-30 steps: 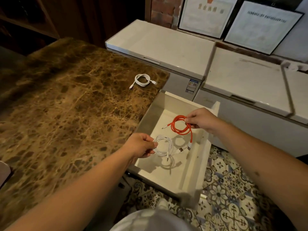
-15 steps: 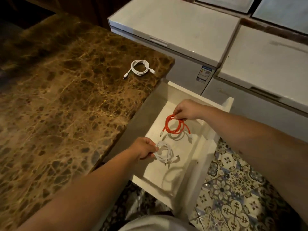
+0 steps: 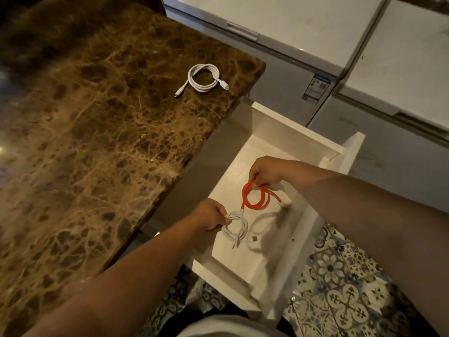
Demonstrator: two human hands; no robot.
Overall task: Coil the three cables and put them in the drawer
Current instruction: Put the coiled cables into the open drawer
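The white drawer (image 3: 298,139) stands pulled out beside the marble counter. Inside it, my left hand (image 3: 211,217) pinches a coiled white cable (image 3: 237,227) low over the drawer floor. My right hand (image 3: 263,172) pinches a coiled red cable (image 3: 257,198) farther back in the drawer, its loops hanging down close to the floor. A second coiled white cable (image 3: 202,79) lies on the counter near its far right corner, away from both hands.
The brown marble counter (image 3: 97,142) fills the left side. White chest freezers (image 3: 315,32) stand behind the drawer. Patterned floor tiles (image 3: 340,288) show at lower right, beyond the drawer's front.
Both hands have lowered their coils deeper into the drawer. The view has tilted down and moved closer.
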